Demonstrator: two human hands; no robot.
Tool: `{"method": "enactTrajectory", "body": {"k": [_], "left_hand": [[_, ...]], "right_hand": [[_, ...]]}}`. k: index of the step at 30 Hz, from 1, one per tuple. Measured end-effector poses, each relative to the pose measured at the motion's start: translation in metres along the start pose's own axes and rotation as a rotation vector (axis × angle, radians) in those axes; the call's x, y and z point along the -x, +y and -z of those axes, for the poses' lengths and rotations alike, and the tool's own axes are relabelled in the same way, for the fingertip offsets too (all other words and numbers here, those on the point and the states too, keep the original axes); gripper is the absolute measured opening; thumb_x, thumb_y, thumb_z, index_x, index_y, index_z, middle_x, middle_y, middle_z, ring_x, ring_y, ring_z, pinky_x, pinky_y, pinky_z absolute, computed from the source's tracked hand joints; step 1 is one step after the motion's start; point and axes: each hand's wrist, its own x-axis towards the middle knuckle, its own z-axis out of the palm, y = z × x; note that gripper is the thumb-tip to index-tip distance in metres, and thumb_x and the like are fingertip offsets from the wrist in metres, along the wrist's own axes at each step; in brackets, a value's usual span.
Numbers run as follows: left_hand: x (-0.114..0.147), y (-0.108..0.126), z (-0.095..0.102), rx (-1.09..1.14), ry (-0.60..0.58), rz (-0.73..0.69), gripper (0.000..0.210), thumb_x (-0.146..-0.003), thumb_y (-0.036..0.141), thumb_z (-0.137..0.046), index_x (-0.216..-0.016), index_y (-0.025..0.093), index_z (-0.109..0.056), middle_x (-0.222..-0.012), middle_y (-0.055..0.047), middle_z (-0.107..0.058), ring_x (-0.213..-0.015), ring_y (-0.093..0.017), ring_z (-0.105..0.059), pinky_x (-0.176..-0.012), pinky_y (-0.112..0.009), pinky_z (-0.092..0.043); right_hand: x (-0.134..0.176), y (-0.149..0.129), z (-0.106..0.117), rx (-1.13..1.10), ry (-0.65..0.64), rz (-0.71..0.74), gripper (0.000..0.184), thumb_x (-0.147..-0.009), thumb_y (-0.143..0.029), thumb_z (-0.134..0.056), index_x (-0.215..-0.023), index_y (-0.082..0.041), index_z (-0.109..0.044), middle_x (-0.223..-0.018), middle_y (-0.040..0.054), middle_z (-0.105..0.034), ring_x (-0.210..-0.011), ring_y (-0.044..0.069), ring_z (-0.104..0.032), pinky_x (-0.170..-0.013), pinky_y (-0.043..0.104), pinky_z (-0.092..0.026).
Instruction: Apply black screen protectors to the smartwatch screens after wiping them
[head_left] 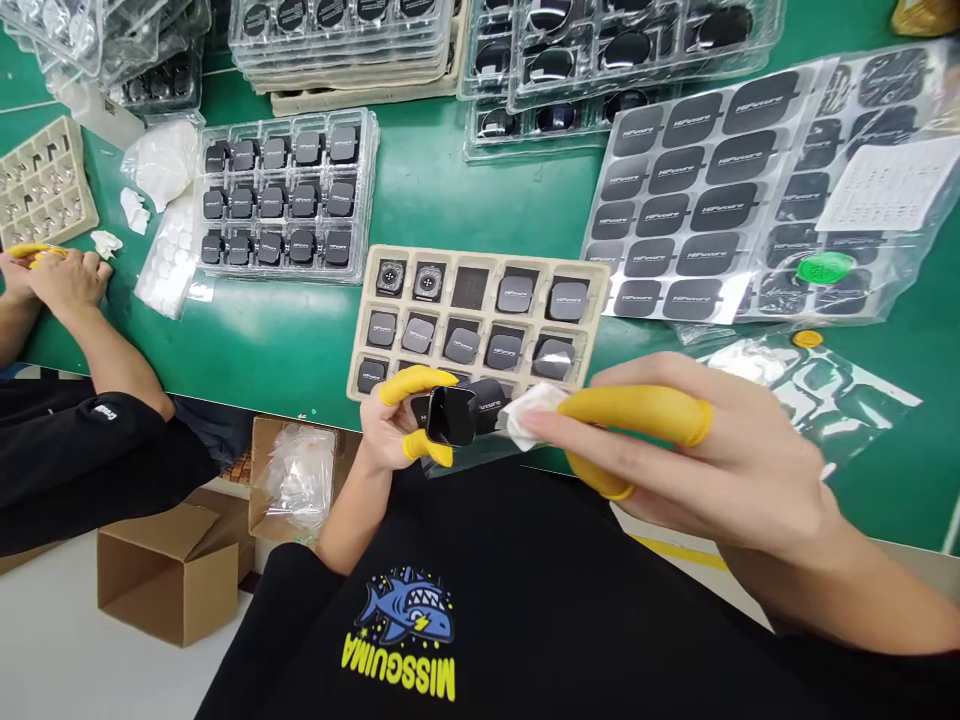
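Observation:
Between its thumb and a finger, both in yellow finger cots, my left hand (394,415) grips a smartwatch (452,416) by its edges, dark screen toward me. My right hand (675,450), also with yellow cots, pinches a crumpled white cloth (526,412) just right of the watch; a small gap seems to lie between them. Beneath and beyond both hands is a beige compartment tray (600,285). Two of its back-row pockets hold watches (428,282) with their backs up. Most other pockets carry dark squares with printed film, and the front row is partly hidden by my hands.
Sheets of black labels (694,200) lie right on the green table (420,190). A clear tray (367,180) of labelled pieces is left, stacked trays (337,70) behind. A co-worker's hands (67,280) rest at far left. Cardboard boxes (142,600) stand on the floor.

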Motion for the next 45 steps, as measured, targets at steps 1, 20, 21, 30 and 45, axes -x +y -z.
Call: {"method": "enactTrajectory", "body": {"k": [1,20,21,30,45], "left_hand": [[0.001,0.0,0.0,-0.008,0.002,0.026,0.069,-0.065,0.071,-0.104,-0.112,0.023,-0.091,-0.099,-0.01,-0.09,-0.091,-0.028,-0.087,-0.086,-0.037,-0.073],[0.0,-0.004,0.0,0.034,-0.069,-0.032,0.065,-0.071,0.059,-0.106,-0.125,0.027,-0.089,-0.106,-0.007,-0.09,-0.093,-0.027,-0.087,-0.086,-0.035,-0.073],[-0.001,-0.004,0.001,0.041,-0.055,-0.056,0.062,-0.074,0.058,-0.104,-0.126,0.028,-0.089,-0.105,-0.007,-0.09,-0.091,-0.025,-0.087,-0.085,-0.033,-0.072],[0.0,-0.003,0.004,0.04,-0.007,-0.055,0.061,-0.075,0.062,-0.102,-0.122,0.024,-0.09,-0.103,-0.01,-0.091,-0.09,-0.026,-0.088,-0.087,-0.035,-0.073],[0.021,-0.006,0.025,0.163,0.055,0.155,0.084,-0.056,0.076,-0.105,-0.11,0.015,-0.086,-0.09,-0.011,-0.085,-0.077,-0.026,-0.083,-0.073,-0.033,-0.07]], "right_hand": [[0.0,-0.001,-0.004,0.009,0.015,0.086,0.033,-0.107,-0.013,-0.073,-0.132,-0.032,-0.083,-0.101,0.0039,-0.081,-0.092,0.023,-0.074,-0.075,0.038,-0.06],[-0.018,-0.005,-0.035,0.352,-0.004,0.292,0.025,-0.107,-0.004,-0.063,-0.124,-0.01,-0.08,-0.093,0.0088,-0.077,-0.093,0.024,-0.067,-0.068,0.04,-0.048],[-0.018,0.001,-0.035,0.404,0.002,0.273,0.026,-0.106,-0.003,-0.063,-0.124,-0.011,-0.08,-0.09,0.0083,-0.076,-0.09,0.025,-0.066,-0.067,0.039,-0.048],[-0.014,0.0,-0.023,0.201,0.106,-0.02,0.052,-0.101,-0.001,-0.065,-0.142,-0.033,-0.072,-0.099,0.0051,-0.075,-0.081,0.022,-0.064,-0.07,0.039,-0.054],[-0.097,0.021,-0.066,-0.04,0.119,0.092,0.036,-0.104,-0.008,-0.069,-0.127,-0.033,-0.081,-0.102,0.0058,-0.075,-0.084,0.021,-0.073,-0.07,0.034,-0.058]]}}
